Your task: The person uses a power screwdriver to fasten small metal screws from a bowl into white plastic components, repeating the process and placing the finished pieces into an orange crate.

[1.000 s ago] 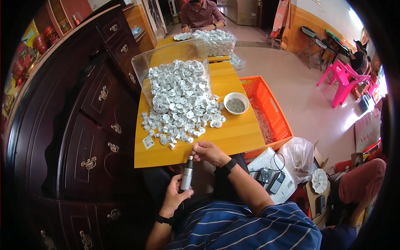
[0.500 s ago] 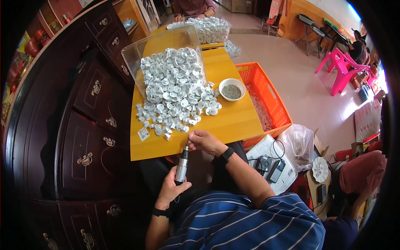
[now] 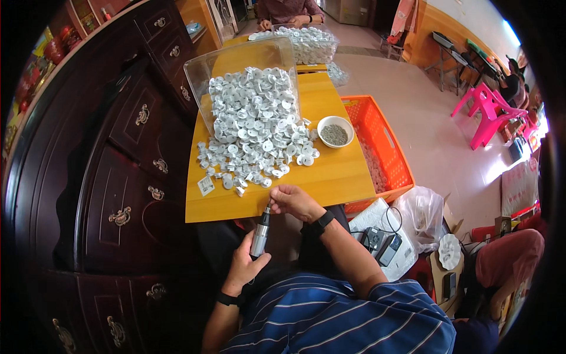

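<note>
My left hand (image 3: 240, 268) is wrapped round a silver-and-black electric screwdriver (image 3: 260, 238), its tip tilted up toward the table's front edge. At that tip the fingers of my right hand (image 3: 295, 202) are pinched together; whatever they hold is too small to make out. Just beyond, many small white plastic parts (image 3: 253, 133) with round discs spill out of a clear plastic bin (image 3: 199, 74) lying on its side. A white bowl (image 3: 322, 139) of small metal screws (image 3: 335, 135) stands right of the heap, on the yellow wooden table (image 3: 342, 177).
An orange plastic crate (image 3: 396, 156) with pale parts inside stands against the table's right side. Dark wooden drawers (image 3: 124, 177) line the left. Across the table, a person sits behind another full clear bin (image 3: 318, 54). Black devices with cables (image 3: 386, 248) lie at my right.
The view has shifted slightly, so the table and its things sit a little further right. Both hands stay together at the screwdriver's tip, with little movement.
</note>
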